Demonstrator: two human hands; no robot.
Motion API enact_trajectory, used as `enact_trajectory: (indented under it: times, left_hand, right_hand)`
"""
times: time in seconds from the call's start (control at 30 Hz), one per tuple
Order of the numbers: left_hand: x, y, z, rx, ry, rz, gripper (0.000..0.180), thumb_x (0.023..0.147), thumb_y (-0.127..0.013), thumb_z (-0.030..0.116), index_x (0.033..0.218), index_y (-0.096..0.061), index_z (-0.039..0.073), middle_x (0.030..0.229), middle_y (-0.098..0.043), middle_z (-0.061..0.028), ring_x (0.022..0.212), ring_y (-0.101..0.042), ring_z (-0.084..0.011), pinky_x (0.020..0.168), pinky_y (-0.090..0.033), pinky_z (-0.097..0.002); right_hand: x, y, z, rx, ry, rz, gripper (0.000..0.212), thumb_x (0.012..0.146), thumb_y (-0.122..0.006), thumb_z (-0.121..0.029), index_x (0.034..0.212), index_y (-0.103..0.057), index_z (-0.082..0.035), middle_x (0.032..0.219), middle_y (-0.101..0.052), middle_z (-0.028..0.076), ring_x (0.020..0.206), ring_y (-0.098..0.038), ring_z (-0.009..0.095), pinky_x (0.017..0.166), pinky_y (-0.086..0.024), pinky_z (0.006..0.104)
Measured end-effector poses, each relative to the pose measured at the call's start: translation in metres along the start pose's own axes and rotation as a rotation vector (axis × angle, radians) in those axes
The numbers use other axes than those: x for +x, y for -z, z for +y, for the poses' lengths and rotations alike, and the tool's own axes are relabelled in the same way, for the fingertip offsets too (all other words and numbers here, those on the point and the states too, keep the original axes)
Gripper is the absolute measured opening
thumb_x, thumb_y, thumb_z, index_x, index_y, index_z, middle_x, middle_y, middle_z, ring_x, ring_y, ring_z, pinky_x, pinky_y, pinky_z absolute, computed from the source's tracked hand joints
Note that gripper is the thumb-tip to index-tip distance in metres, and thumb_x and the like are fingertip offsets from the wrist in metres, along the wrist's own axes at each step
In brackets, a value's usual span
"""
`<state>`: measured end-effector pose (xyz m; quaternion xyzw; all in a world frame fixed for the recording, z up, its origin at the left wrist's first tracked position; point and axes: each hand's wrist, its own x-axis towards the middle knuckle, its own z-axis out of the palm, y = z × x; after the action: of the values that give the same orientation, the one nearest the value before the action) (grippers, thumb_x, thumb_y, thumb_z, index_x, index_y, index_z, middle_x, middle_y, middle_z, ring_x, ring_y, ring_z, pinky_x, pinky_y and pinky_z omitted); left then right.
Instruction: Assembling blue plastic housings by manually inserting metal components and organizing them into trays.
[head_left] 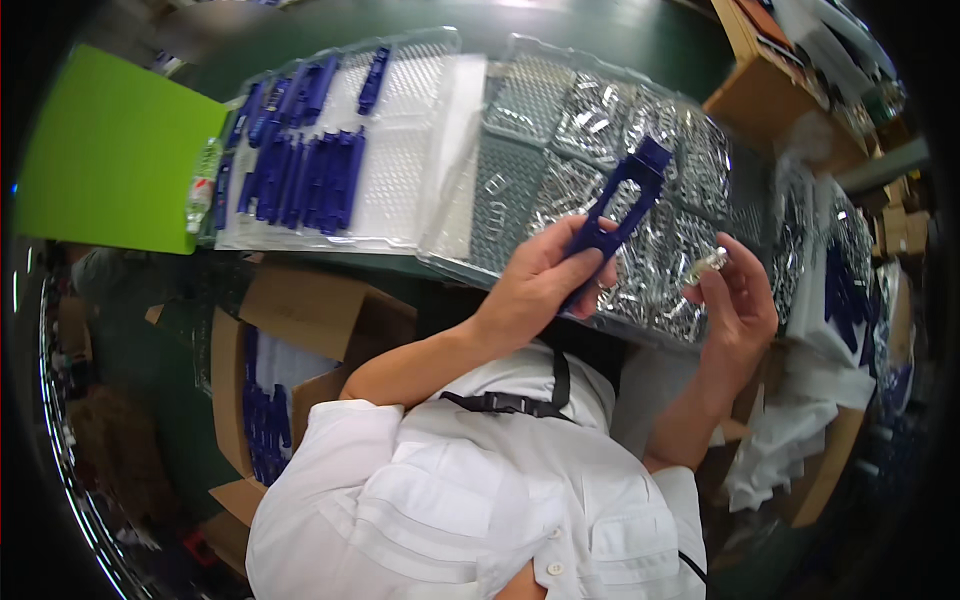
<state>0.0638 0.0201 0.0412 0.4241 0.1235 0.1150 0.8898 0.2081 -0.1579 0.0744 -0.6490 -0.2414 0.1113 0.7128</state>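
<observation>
My left hand (pixel 560 268) is closed round the lower end of a long blue plastic frame (pixel 630 195), which slants up to the right and has an elongated opening. To its right, my right hand (pixel 738 300) pinches a small shiny metal part (pixel 708 264) between thumb and fingertips. The metal part and the blue frame are apart. Beneath both hands lies a clear compartmented tray (pixel 510 150) filled with many shiny metal pieces (pixel 600 115); its left compartments hold only a few.
At the left, another clear tray (pixel 400 205) holds rows of blue plastic frames (pixel 300 180). Beside it are a bright green board (pixel 110 150) and a clear bottle (pixel 203 185). An open cardboard box (pixel 330 305) with blue parts stands below left. More boxes and bagged parts crowd the right.
</observation>
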Motion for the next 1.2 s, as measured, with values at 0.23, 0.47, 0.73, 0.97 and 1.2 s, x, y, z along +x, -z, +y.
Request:
enact_trajectory:
  times: [0.23, 0.47, 0.73, 0.97, 1.2]
  left_hand:
    - [-0.025, 0.022, -0.008, 0.105, 0.088, 0.005, 0.029, 0.109, -0.049, 0.007, 0.138, -0.049, 0.003, 0.101, -0.067, -0.0105, 0.072, -0.064, -0.0118, 0.069, -0.054, -0.0258]
    - [-0.040, 0.034, -0.017, 0.179, 0.018, -0.012, 0.029, 0.109, -0.049, 0.007, 0.138, -0.048, 0.002, 0.096, -0.065, -0.0084, 0.070, -0.056, -0.0081, 0.064, -0.048, -0.0239]
    - [-0.047, 0.038, -0.016, 0.275, -0.004, 0.011, 0.032, 0.110, -0.049, 0.009, 0.141, -0.050, 0.000, 0.093, -0.063, -0.0050, 0.068, -0.052, -0.0062, 0.060, -0.044, -0.0219]
    - [-0.049, 0.040, -0.016, 0.359, -0.005, 0.072, 0.030, 0.109, -0.049, 0.007, 0.138, -0.055, 0.002, 0.088, -0.063, -0.0038, 0.062, -0.050, -0.0052, 0.055, -0.041, -0.0215]
    - [-0.052, 0.043, -0.023, 0.304, 0.042, 0.094, 0.026, 0.107, -0.053, 0.009, 0.132, -0.059, 0.001, 0.080, -0.063, -0.0007, 0.061, -0.051, -0.0035, 0.054, -0.043, -0.0221]
  right_hand:
    - [-0.002, -0.046, -0.010, -0.194, 0.190, -0.149, 0.025, 0.089, -0.072, 0.012, 0.111, -0.076, 0.002, 0.097, -0.072, 0.009, 0.083, -0.065, 0.011, 0.071, -0.054, 0.0228]
    - [-0.012, -0.074, -0.013, -0.506, 0.282, -0.202, 0.018, 0.082, -0.081, 0.005, 0.098, -0.077, -0.002, 0.105, -0.072, 0.012, 0.086, -0.067, 0.016, 0.071, -0.051, 0.0262]
    - [-0.006, -0.086, -0.003, -0.765, 0.504, -0.217, 0.015, 0.078, -0.082, 0.000, 0.091, -0.076, -0.002, 0.129, -0.065, 0.017, 0.113, -0.065, 0.031, 0.082, -0.052, 0.0363]
    - [-0.002, -0.094, 0.001, -0.836, 0.475, -0.319, 0.010, 0.080, -0.079, 0.000, 0.085, -0.071, -0.001, 0.125, -0.066, 0.018, 0.114, -0.066, 0.032, 0.084, -0.057, 0.0417]
    - [-0.011, -0.102, 0.006, -0.771, 0.396, -0.263, 0.025, 0.080, -0.081, -0.003, 0.100, -0.066, -0.002, 0.127, -0.066, 0.017, 0.112, -0.068, 0.034, 0.081, -0.059, 0.0398]
